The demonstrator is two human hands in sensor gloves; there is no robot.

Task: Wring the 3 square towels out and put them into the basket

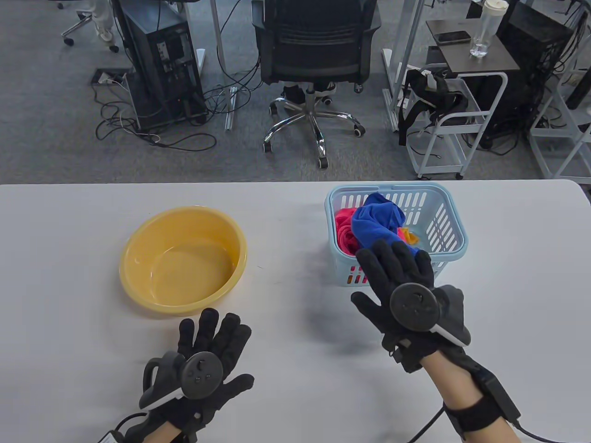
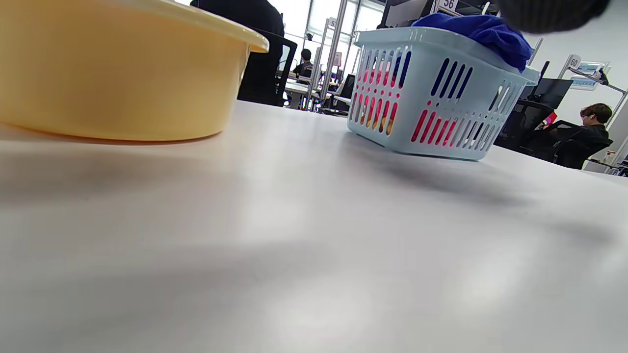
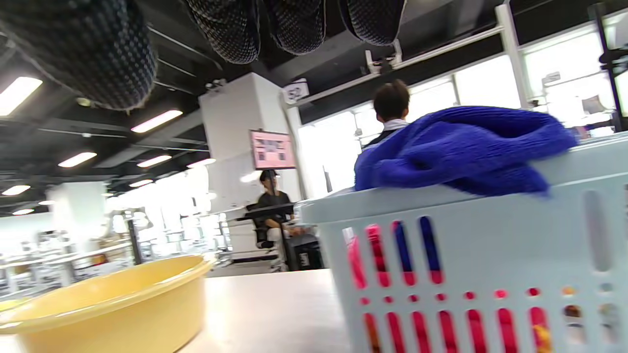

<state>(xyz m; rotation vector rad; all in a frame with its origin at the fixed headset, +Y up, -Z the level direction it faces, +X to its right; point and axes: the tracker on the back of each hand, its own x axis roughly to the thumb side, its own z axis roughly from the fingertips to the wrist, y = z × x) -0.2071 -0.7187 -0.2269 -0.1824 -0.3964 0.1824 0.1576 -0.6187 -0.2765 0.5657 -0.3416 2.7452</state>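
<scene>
Resting in the light blue basket on the right part of the table are all three towels: the blue towel lies on top and hangs a little over the near rim, the red towel is under it at the left, and a small orange piece shows at the right. The right hand hovers at the near rim of the basket with straight, spread fingers and grips nothing. The left hand lies flat on the table near the person, fingers spread and relaxed, just in front of the yellow basin, which holds a little water.

Readable writing is only in the background of the left wrist view: a sign with "36" and a sign with "60".

Between basin and basket the table is bare and wide. The far edge of the table runs just behind the basket.
</scene>
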